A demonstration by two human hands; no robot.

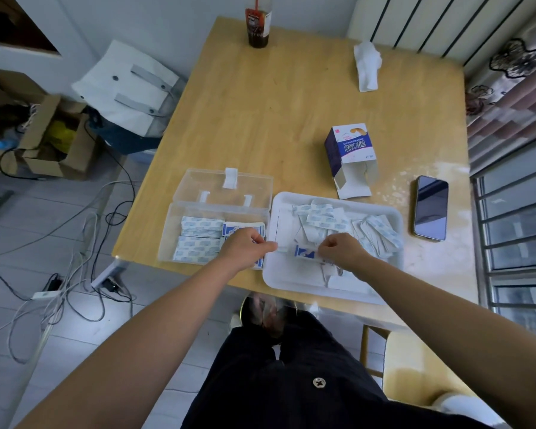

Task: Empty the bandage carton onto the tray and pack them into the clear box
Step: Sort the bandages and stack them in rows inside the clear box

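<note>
wooden table; rectangular white tray, paper-wrapped bandages.

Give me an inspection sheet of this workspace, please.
Surface: wooden table.
Job's things: clear box open, packed bandages inside; white tray holds loose bandages; carton lies open behind it.
Clutter: phone, tissue, drink bottle.
Hands: left hand and right hand each pinch loose bandages at the tray.
Cables: tangle on the floor, left.
Surroundings: cardboard box, white bag, radiator.
</note>
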